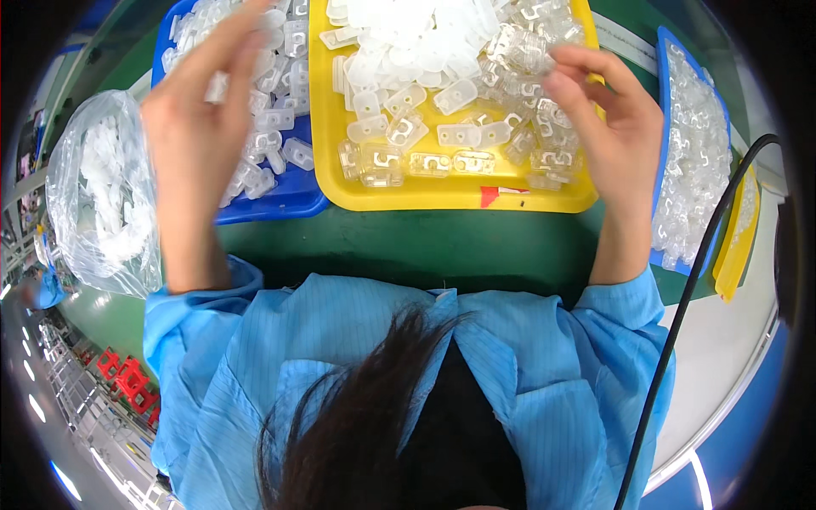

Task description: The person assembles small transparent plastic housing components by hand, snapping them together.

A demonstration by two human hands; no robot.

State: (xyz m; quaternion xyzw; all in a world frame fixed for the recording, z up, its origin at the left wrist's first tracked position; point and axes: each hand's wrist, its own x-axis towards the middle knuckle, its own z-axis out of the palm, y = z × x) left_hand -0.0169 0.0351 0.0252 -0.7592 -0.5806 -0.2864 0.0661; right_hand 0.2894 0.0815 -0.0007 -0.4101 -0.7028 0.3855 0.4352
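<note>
My left hand point(195, 110) is over the blue tray point(293, 206) at the left. Its thumb and forefinger reach toward the top edge of the view, a gap between them, and no held part shows. Under and beside it lie frosted plastic pieces point(272, 119). My right hand point(619, 115) is above the right side of the yellow tray point(408, 197). Its thumb and forefinger close around a clear plastic part point(537, 59), which blends with the clear parts behind it. White translucent tabs point(408, 42) are heaped in the tray's middle, with assembled clear pieces point(429, 164) along its near side.
A clear plastic bag point(106, 187) of white pieces stands at the left. Another blue tray point(659, 183) heaped with clear parts is at the right, next to a yellow tray point(733, 255). A black cable point(705, 229) curves down the right side. The tabletop point(408, 246) is green.
</note>
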